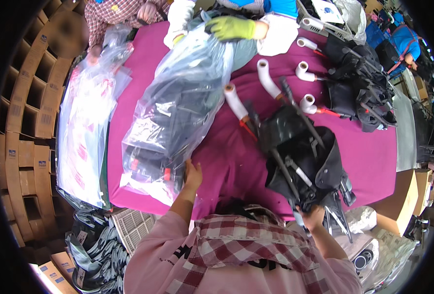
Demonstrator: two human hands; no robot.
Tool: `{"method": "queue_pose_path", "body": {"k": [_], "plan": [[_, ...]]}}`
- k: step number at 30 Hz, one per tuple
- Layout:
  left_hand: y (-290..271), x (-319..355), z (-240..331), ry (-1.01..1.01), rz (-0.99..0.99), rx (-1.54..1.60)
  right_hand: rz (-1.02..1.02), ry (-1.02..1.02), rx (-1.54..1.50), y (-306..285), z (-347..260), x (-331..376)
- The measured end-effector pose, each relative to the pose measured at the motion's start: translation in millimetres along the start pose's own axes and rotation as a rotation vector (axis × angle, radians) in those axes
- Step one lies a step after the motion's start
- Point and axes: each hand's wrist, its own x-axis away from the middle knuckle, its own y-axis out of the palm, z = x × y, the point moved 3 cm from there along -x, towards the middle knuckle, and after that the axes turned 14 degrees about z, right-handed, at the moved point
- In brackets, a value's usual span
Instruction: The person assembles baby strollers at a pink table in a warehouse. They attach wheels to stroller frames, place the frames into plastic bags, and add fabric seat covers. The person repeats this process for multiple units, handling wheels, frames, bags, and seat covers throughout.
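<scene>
On the magenta cloth-covered table point(369, 159): black fabric, grey-tubed folded stroller frame point(300, 137), used as landmark; lies right of table centre, near end overhanging the edge on the wearer's side
Right hand point(314, 217): fingers curled closed round the frame's near end; exact part gripped hard to tell
Frame axis: long, slants away and leftward from the right hand; two white-wrapped curved handles point(235, 102) at the far end; orange-red strap point(248, 128) beside the left one
Clear plastic bag point(151, 105): left of the frame; bulky dark contents inside, small red parts at near end; long axis runs away and a bit right, so far ends of bag and frame lean toward each other; gap widest at near ends, bag edge close to left handle
Left hand point(193, 175): left of the frame, at the bag's near right corner; fingers part extended, pointing away; pinching or only resting, cannot tell
Nearer hand: right is on the frame; left is well apart from it, beside the bag
Forearms: left reaches forward, slightly right; right angles forward and left to the frame
Lime-green gloved hand point(231, 28): co-worker's; beyond the frame, on the bag's far end
Black folded frames point(366, 78): farther off, right of the frame; white-wrapped handles pointing left
</scene>
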Motion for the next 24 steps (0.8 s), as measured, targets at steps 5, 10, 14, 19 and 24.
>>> {"method": "queue_pose_path", "body": {"k": [5, 10, 14, 19, 24], "plan": [[-9.9, -30.3, 1.8, -0.05, -0.045, -0.045, 0.057, 0.097, 0.131, 39.2, -65.4, -35.0], [-9.5, -54.3, 1.0, 0.248, 0.056, 0.092, 0.098, -0.066, -0.142, 49.2, -95.4, -54.8], [-47.0, -12.2, 23.3, 0.516, -0.105, 0.356, 0.196, -0.161, -0.405, -2.0, -106.2, -65.0], [-157.3, 52.1, 99.4, 0.121, -0.136, 0.226, 0.324, -0.24, -0.528, -23.0, -89.9, -72.6], [-277.2, 74.6, -15.7, -0.19, 0.479, 0.122, 0.129, -0.487, -0.758, -0.1, -184.9, -61.7]]}}
